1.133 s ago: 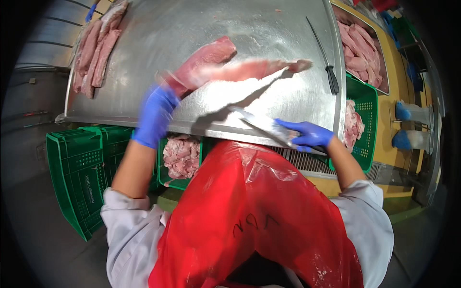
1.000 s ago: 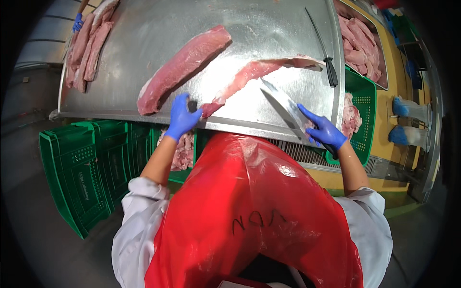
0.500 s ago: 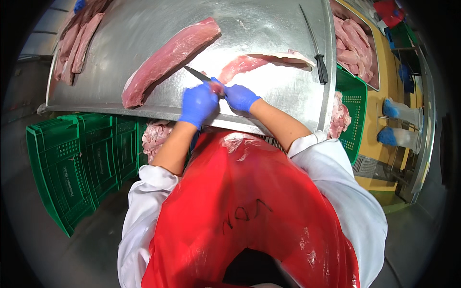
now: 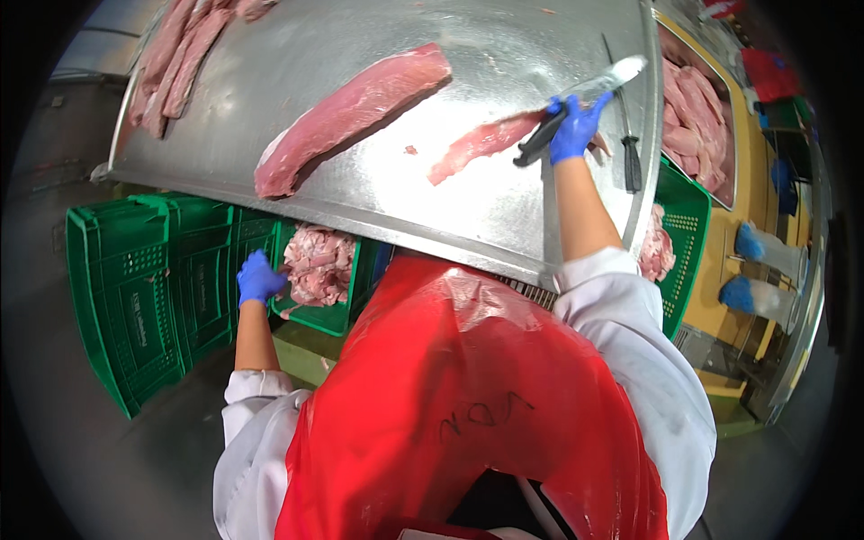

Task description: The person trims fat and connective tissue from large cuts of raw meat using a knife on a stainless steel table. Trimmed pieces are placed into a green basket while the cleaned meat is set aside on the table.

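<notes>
Left hand (image 4: 260, 277): at bin (image 4: 363, 267) left edge — can't tell if closed
Right hand (image 4: 574, 128): gripping knife (image 4: 612, 77)
Strip (image 4: 477, 142): looks off slab (image 4: 346, 120) — on worktop (image 4: 270, 85)

Table (image 4: 216, 148): metal, smooth, reflective. My apron (image 4: 468, 360): red plastic, glossy, creased. My sleeves (image 4: 616, 301): white cloth, matt. My gloves (image 4: 570, 135): smooth, rubbery-looking. Knife (image 4: 612, 79) I grip: shiny metal blade, dull black handle. Crate (image 4: 117, 297): hard green plastic.

Worker's right hand (image 4: 571, 129) holds knife (image 4: 616, 77) over thin meat strip (image 4: 472, 147), near right edge of bench (image 4: 513, 45); left hand (image 4: 259, 277) beside green crate (image 4: 327, 321) of scraps (image 4: 319, 263), off front edge.
</notes>
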### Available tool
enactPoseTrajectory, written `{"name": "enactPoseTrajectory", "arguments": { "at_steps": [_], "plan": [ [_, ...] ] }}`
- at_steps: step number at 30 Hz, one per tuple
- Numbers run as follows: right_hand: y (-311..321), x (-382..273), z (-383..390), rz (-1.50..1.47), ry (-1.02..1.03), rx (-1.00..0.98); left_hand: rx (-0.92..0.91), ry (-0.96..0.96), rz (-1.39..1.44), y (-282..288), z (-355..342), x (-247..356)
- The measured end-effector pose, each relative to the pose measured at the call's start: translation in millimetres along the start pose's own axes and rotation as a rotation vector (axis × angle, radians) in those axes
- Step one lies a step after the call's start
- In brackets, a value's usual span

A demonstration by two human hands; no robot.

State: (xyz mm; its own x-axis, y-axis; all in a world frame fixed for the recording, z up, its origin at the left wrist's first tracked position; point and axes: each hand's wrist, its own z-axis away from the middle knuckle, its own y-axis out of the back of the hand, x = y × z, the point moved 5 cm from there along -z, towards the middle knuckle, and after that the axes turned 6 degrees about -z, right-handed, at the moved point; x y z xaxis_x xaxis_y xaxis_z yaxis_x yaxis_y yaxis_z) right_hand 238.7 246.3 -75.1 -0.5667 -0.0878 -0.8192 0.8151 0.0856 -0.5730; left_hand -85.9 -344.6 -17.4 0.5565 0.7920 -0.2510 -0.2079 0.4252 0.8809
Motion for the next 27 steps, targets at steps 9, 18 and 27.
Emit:
{"name": "enactPoseTrajectory", "arguments": {
  "at_steps": [9, 18, 27],
  "plan": [
    [-9, 11, -39, 0.122, 0.042, -0.115, 0.508, -0.428, 0.300, 125, -108, 119],
    [-117, 88, -30, 0.631, -0.113, -0.192, 0.012, -0.436, 0.398, 124, -237, 180],
    [-73, 30, -33, 0.139, 0.206, 0.011, -0.068, -0.440, 0.192, 141, -222, 197]
  ]
}}
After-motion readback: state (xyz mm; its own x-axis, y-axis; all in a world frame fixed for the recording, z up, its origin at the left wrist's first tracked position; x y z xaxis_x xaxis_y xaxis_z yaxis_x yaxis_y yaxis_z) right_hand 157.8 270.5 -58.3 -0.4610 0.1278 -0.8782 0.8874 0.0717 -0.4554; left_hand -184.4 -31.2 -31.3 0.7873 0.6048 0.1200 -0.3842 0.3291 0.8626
